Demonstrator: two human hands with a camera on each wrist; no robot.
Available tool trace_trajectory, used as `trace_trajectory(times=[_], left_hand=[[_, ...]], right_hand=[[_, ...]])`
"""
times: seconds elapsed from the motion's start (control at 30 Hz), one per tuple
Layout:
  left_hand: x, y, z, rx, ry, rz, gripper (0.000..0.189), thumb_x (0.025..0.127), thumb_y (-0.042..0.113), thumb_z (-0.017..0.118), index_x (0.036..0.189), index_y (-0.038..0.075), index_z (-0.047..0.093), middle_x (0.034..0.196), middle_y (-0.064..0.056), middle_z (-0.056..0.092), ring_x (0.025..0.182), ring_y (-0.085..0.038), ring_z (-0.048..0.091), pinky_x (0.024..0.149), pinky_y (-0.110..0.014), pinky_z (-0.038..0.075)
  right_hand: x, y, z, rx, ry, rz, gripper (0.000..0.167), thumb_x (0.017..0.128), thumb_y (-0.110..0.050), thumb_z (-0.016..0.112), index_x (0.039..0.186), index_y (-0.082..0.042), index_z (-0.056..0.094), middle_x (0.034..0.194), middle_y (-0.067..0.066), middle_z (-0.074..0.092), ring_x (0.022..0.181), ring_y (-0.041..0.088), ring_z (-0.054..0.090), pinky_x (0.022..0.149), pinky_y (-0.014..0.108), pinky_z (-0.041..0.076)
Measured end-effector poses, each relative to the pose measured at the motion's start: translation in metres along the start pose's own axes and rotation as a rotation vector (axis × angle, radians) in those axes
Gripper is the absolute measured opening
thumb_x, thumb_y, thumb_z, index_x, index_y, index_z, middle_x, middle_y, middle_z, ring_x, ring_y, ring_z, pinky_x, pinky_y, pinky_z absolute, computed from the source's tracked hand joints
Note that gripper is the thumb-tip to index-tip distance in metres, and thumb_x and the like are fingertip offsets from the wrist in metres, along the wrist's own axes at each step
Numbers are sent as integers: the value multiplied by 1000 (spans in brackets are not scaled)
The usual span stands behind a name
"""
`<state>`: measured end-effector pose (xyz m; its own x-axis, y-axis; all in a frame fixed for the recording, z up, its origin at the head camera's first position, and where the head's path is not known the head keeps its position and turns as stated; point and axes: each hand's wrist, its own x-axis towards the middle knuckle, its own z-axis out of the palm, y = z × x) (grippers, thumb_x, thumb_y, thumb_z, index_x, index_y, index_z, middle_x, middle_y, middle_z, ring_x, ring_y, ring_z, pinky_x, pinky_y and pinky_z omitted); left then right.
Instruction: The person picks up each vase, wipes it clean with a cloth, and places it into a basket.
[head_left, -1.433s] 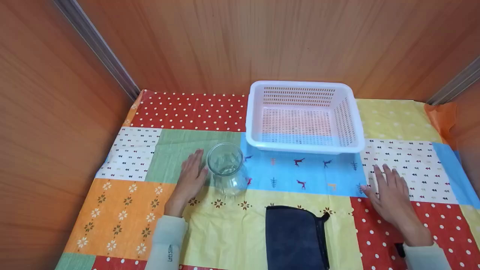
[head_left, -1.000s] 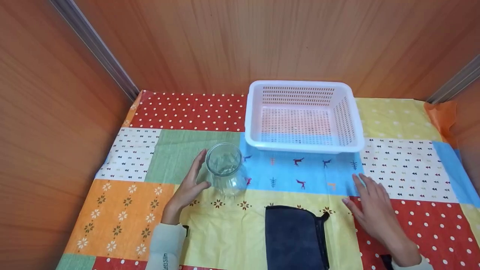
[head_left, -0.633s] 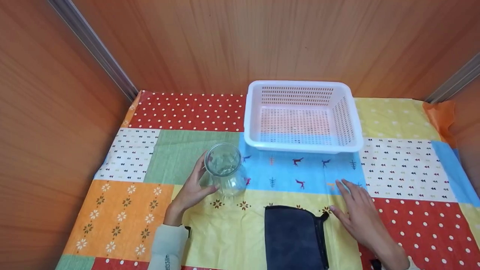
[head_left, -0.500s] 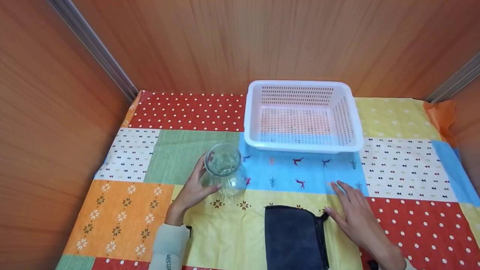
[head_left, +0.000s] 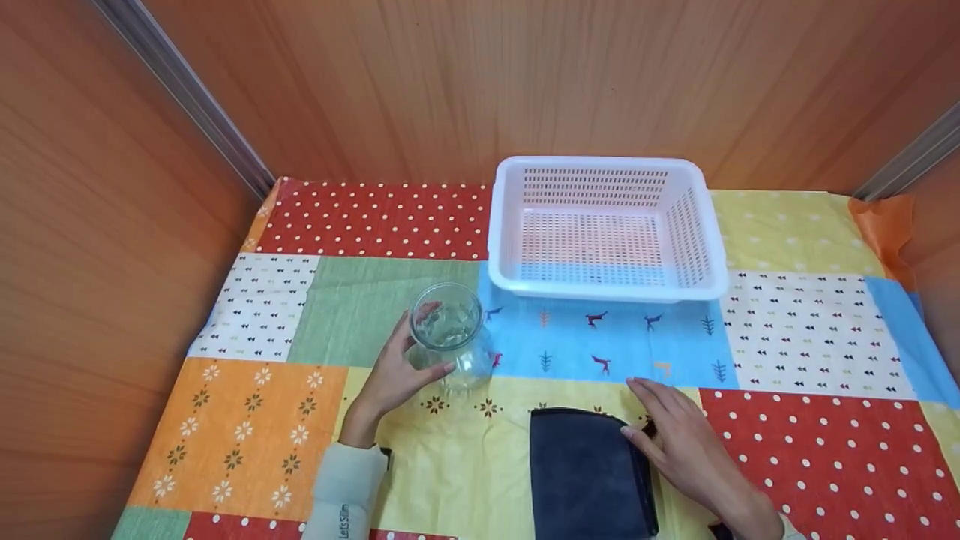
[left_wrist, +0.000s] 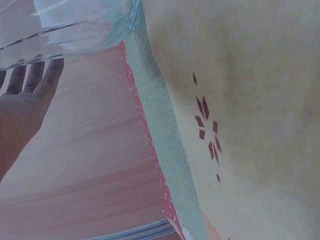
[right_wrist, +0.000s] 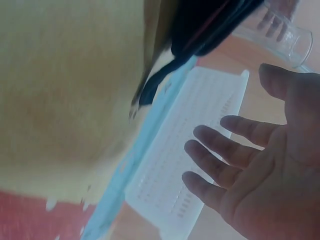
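A clear glass jar point(head_left: 461, 360) stands upright on the patchwork cloth, left of centre in the head view. My left hand point(head_left: 390, 375) grips it from the left, thumb across the front and fingers round the far side; fingertips show through the glass. In the left wrist view, the fingers point(left_wrist: 50, 80) lie against the jar point(left_wrist: 65, 30). A dark, flat pouch point(head_left: 585, 476) with a small tab lies nearest my right hand point(head_left: 690, 450). That hand hovers at the pouch's right edge, its thumb over the edge. The right wrist view shows the fingers point(right_wrist: 215, 160) spread, holding nothing.
A white perforated plastic basket point(head_left: 607, 289) sits at the back, right of the jar, with nothing inside. Wood-grain panels point(head_left: 375, 90) close off the back and both sides. Patchwork cloth point(head_left: 247, 420) covers the table.
My left hand has closed round the jar, which stays in place. From the far right, my right hand has moved left and nearer to the pouch's right edge.
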<state>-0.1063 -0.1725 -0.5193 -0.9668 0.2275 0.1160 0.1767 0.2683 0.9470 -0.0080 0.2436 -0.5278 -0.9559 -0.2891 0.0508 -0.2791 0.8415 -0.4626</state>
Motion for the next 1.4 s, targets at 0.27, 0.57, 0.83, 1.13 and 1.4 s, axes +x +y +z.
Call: trace_trajectory(times=[0.27, 0.57, 0.83, 1.13, 1.4], left_hand=[[2, 3, 4, 42, 37, -14, 84, 82, 12, 90, 155, 12, 48, 158, -14, 49, 146, -38, 44, 119, -72, 33], [3, 5, 7, 62, 58, -19, 81, 82, 13, 91, 152, 9, 51, 152, -15, 54, 142, -39, 49, 115, -70, 40], [3, 6, 6, 55, 71, -6, 79, 82, 11, 91, 151, 7, 53, 151, -16, 56, 141, -40, 50, 114, -69, 42], [4, 8, 7, 49, 75, -7, 80, 81, 12, 92, 151, 8, 53, 151, -15, 56, 141, -38, 51, 114, -67, 44], [4, 9, 8, 58, 77, -13, 79, 82, 11, 91, 152, 9, 53, 152, -14, 55, 142, -38, 51, 114, -64, 46]], right_hand=[[3, -12, 14, 3, -82, -48, 57, 97, -23, 78, 148, -6, 59, 144, 12, 62, 132, 34, 59, 111, 59, 49], [1, -13, 34, -63, 23, -198, 47, 91, -10, 80, 136, -4, 67, 132, 8, 67, 119, 27, 64, 99, 50, 58], [6, -15, 35, -26, -7, -171, 42, 92, -7, 80, 132, -5, 69, 121, 4, 65, 108, 22, 63, 93, 45, 60], [13, -16, 33, 1, -31, -166, 35, 88, -5, 83, 122, -8, 73, 106, -2, 61, 95, 17, 58, 81, 38, 57], [12, -14, 33, 29, -24, -197, 28, 90, -1, 78, 115, -11, 74, 106, -4, 64, 96, 17, 61, 83, 40, 58]])
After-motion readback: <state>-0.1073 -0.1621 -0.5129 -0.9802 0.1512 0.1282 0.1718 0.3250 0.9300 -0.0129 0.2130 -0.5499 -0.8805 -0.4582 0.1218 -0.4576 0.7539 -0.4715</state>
